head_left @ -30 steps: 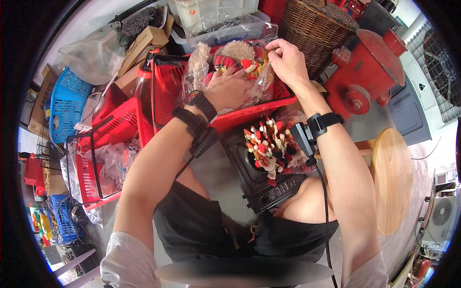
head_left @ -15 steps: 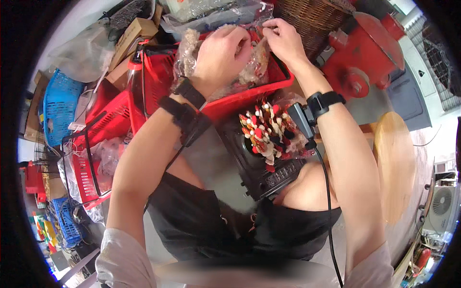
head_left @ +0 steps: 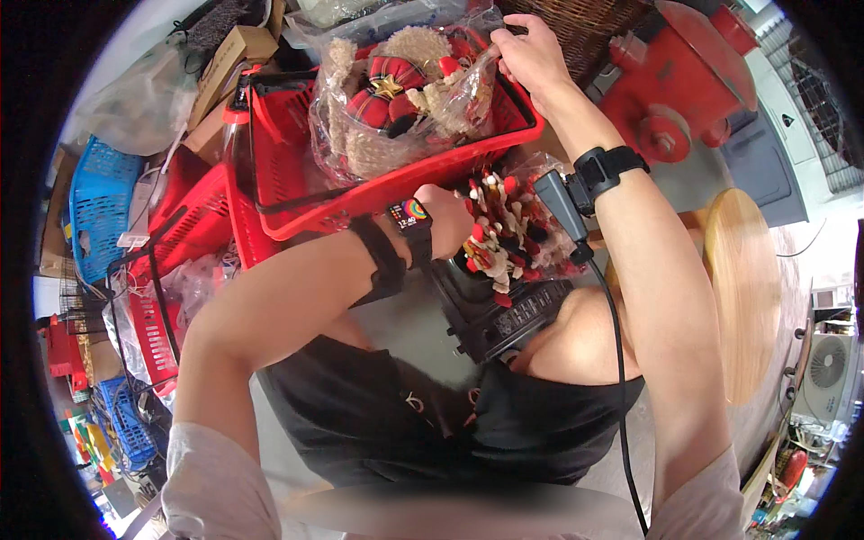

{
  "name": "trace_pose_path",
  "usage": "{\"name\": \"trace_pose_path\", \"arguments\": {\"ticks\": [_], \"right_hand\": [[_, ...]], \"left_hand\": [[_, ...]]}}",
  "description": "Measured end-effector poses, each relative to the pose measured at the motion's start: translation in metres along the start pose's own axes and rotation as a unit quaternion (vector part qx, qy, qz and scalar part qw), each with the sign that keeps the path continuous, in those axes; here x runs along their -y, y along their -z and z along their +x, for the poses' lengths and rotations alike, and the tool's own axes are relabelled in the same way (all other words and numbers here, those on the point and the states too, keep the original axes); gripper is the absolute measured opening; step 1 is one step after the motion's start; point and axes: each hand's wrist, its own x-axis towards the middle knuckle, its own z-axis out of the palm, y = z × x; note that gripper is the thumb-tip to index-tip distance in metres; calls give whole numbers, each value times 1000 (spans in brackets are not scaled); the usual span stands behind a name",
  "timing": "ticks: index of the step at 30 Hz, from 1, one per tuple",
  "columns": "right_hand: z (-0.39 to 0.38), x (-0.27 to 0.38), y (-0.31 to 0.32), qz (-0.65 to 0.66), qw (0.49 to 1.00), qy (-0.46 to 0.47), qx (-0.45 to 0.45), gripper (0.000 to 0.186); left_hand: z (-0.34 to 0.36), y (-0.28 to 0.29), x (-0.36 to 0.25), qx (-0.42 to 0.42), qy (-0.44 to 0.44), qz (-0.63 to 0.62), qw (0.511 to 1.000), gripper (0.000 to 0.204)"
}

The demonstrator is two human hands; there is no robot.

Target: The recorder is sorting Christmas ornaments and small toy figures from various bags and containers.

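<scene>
My right hand (head_left: 533,56) pinches the rim of a clear plastic bag (head_left: 326,126) at its upper right side. Inside the bag lie a fuzzy beige wreath-like piece (head_left: 416,45) and a red plaid bow (head_left: 396,74) with a gold star. The bag sits in a red plastic basket (head_left: 310,214). Lower down, my left hand (head_left: 444,220) is against the left side of a bunch of small red, white and brown decorations (head_left: 504,236); its fingers are turned away and hidden. Clear wrapping surrounds part of that bunch, which rests above a black portable stove (head_left: 504,328).
More red baskets (head_left: 193,225) and a blue basket (head_left: 106,207) stand at the left. A wicker basket (head_left: 594,36) and a red metal machine (head_left: 679,81) are at the far right. Nearer on the right is a round wooden stool top (head_left: 742,297). A black cable (head_left: 621,396) hangs from my right wrist.
My left hand has left the bag and come down to the bunch of decorations, uncovering the plaid bow. My right hand has shifted slightly up and away, still at the bag's rim.
</scene>
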Motion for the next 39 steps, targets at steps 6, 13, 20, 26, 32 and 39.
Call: {"name": "trace_pose_path", "arguments": {"ticks": [6,13,20,26,32,39], "right_hand": [[0,-2,2,-6,1000,5,8,56],[0,-2,0,-13,1000,5,10,57],[1,-4,5,-31,999,6,1,55],[2,-4,4,-45,999,8,-4,54],[-1,-4,-7,-53,999,11,0,53],[1,1,-26,-53,998,17,9,51]], "left_hand": [[16,-26,0,142,26,51,988,22],[26,-70,7,99,-43,29,994,51],[35,-64,-3,133,19,36,990,38],[24,-45,0,-57,-72,-48,995,22],[27,-26,5,34,-41,28,998,34],[14,-110,4,-31,95,52,994,55]]}}
